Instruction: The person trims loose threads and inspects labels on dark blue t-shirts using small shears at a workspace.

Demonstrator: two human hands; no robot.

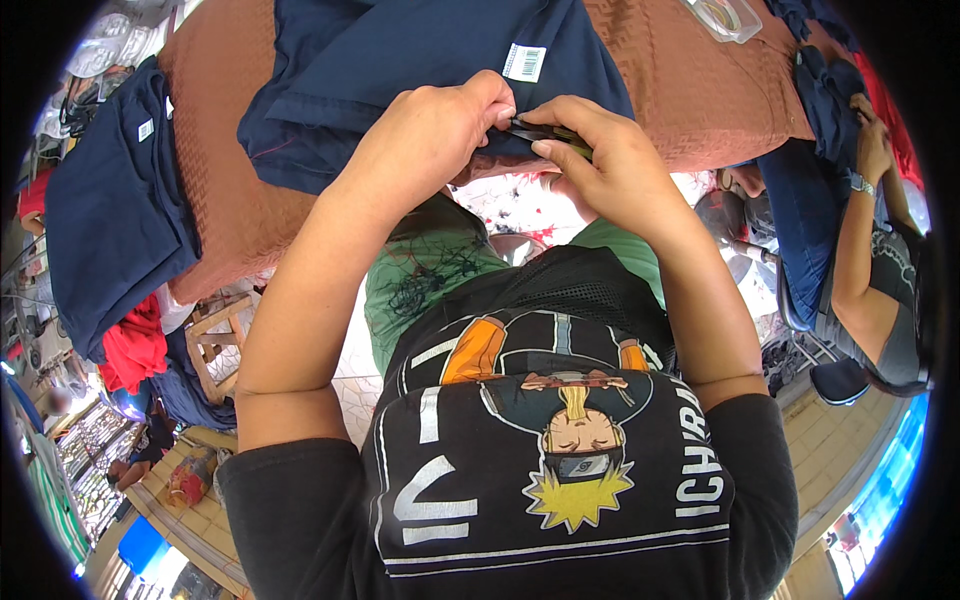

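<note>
Navy cloth garment (pixel 400 50) lies folded over the table's near edge, a white label (pixel 525 63) on top of it. At its near edge, my left hand (pixel 462 115) has its fingertips pinched on the cloth; whether a thread is also between them is too small to tell. Close against those fingertips, my right hand (pixel 600 145) grips a small pair of thread snips (pixel 535 131), dark with a yellowish part. Its blades point left toward the left fingertips. The palm and fingers hide much of the snips' body.
The table has a brown patterned cover (pixel 225 120). Another navy garment (pixel 120 190) hangs over its left side, with red cloth (pixel 135 345) below. A clear plastic container (pixel 725 18) sits at the far right. A co-worker's arm (pixel 865 220) handles dark cloth at right. Loose dark threads (pixel 430 265) lie on my lap.
</note>
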